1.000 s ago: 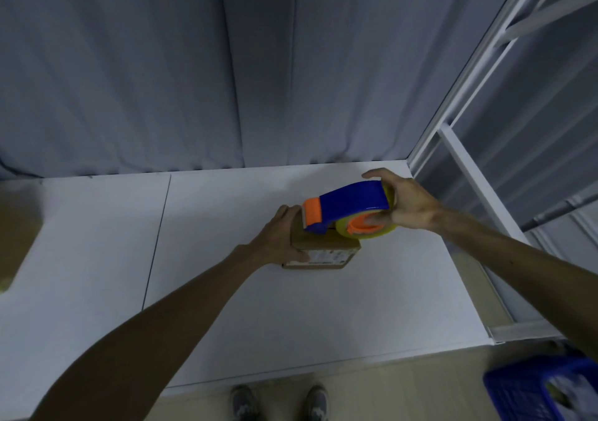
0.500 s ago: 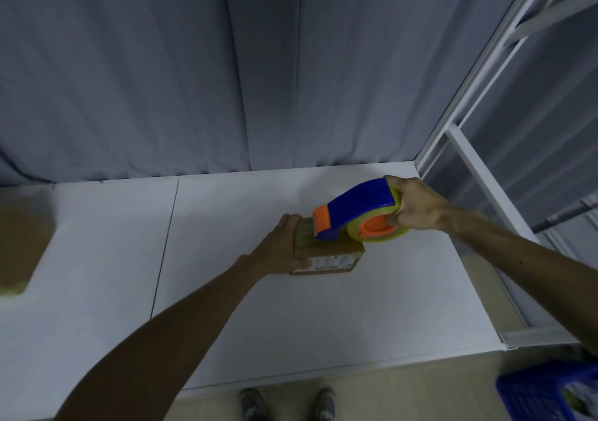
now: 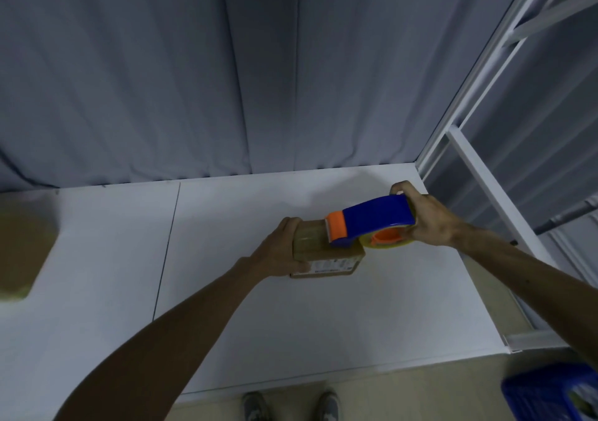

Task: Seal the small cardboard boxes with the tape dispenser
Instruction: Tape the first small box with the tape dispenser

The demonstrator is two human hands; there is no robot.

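A small brown cardboard box [image 3: 326, 259] with a white label on its near side lies on the white table [image 3: 356, 317]. My left hand [image 3: 281, 252] grips the box's left end and holds it down. My right hand [image 3: 427, 216] is closed around the rear of a blue tape dispenser [image 3: 372, 220] with an orange front and a yellowish tape roll. The dispenser's orange nose rests on the box top near its right half. A shiny strip of tape covers the box top to the left of the nose.
A blurred brown box [image 3: 22, 252] sits at the table's far left edge. Grey curtain hangs behind the table. A white metal frame [image 3: 475, 168] stands along the right side. A blue basket [image 3: 556, 394] is on the floor at the lower right, my shoes below.
The dispenser has slid rightward across the box top with my right hand, leaving more taped surface showing behind it. My left hand stays on the box.
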